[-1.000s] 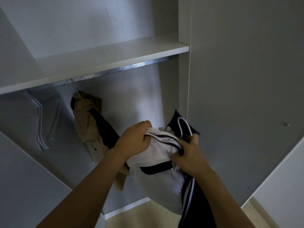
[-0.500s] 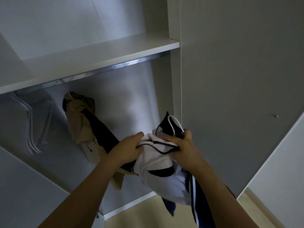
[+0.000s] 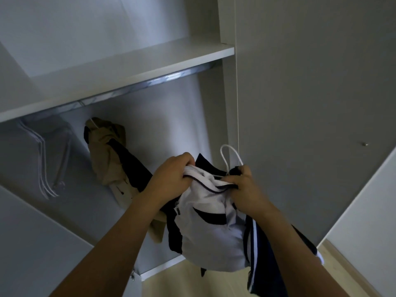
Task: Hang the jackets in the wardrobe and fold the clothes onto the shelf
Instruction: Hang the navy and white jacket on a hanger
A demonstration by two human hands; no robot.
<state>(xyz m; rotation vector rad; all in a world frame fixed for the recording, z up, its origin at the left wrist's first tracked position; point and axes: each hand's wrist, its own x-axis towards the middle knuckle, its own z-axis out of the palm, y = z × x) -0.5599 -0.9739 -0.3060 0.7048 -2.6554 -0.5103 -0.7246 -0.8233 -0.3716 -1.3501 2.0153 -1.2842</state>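
The person holds a white and navy jacket (image 3: 212,234) up in front of the open wardrobe (image 3: 227,116) with both hands. The left hand (image 3: 171,179) has its fingers (image 3: 186,161) curled over the top of the bunched white fabric at the collar edge, gripping it. The right hand (image 3: 246,189) grips the other side of the collar, its fingers (image 3: 231,180) pinched round the dark-trimmed zip edge, and the hook of a white hanger (image 3: 230,155) rises as a loop just above those fingers. Whether the right hand also holds the hanger's neck cannot be told, since dark cloth covers that spot. The body of the jacket hangs below both hands, white in the middle with a navy band, and a navy part with a white stripe trails down under the right forearm.

Beyond the left fingers, further inside the wardrobe, a tan and dark jacket (image 3: 109,159) hangs from the metal rail (image 3: 137,86). Further left of it, several bare white hangers (image 3: 42,163) hang on the same rail. The white shelf (image 3: 120,67) lies directly over the rail, well above both hands. To the right of the right fingers stands a grey closed door panel (image 3: 310,93). Pale wooden floor (image 3: 182,284) shows below the hanging jacket.
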